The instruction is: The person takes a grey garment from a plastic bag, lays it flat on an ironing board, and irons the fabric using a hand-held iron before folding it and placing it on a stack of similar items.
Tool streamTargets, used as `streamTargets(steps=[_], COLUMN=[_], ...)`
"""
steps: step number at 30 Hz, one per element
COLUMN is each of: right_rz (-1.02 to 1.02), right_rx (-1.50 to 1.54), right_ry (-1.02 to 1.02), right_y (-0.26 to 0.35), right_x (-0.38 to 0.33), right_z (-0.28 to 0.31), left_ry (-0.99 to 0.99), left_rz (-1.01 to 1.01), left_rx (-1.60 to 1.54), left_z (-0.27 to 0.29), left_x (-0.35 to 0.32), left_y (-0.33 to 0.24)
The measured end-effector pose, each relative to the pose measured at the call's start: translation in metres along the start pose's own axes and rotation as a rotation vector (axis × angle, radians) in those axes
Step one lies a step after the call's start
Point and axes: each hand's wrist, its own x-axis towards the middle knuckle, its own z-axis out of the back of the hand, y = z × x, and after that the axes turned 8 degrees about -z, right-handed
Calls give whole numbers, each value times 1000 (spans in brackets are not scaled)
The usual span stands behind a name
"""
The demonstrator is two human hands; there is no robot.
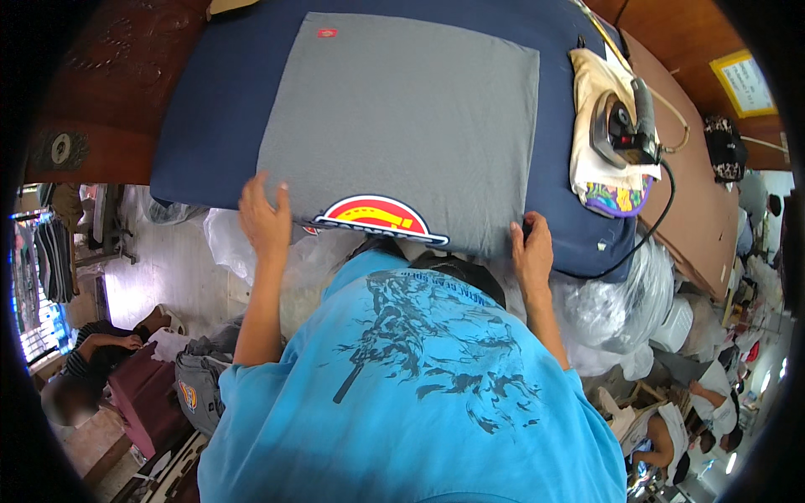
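Note:
A grey garment (402, 126) lies flat on a dark blue padded ironing surface (226, 109). It carries a red and yellow printed patch (373, 216) at its near edge and a small red mark (327, 33) at its far left corner. My left hand (264, 220) lies on the garment's near left corner, fingers spread flat. At the near right corner, my right hand (532, 250) curls its fingers over the hem. Both forearms reach up from my light blue printed shirt (419, 386).
An electric iron (620, 126) rests on a folded cloth (599, 180) at the right of the pad, its black cord (654, 226) trailing down. Clear plastic bags (620, 310) pile below the table. People sit at lower left (101, 352) and lower right (662, 436). A brown board (696, 210) lies right.

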Motion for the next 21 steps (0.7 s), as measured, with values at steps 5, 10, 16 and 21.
streamTargets(steps=[5, 10, 16, 21], right_rz=[114, -17, 188, 410], right_rx=[-20, -67, -114, -554], right_ry=[-4, 12, -131, -47], right_y=[10, -10, 55, 81], right_x=[5, -18, 56, 201], right_z=[-21, -18, -31, -87], left_ry=[219, 401, 127, 498], left_rz=[275, 466, -208, -501], left_rx=[229, -98, -130, 7], left_z=[-22, -1, -38, -121], left_x=[21, 9, 59, 188], left_y=[49, 57, 59, 32])
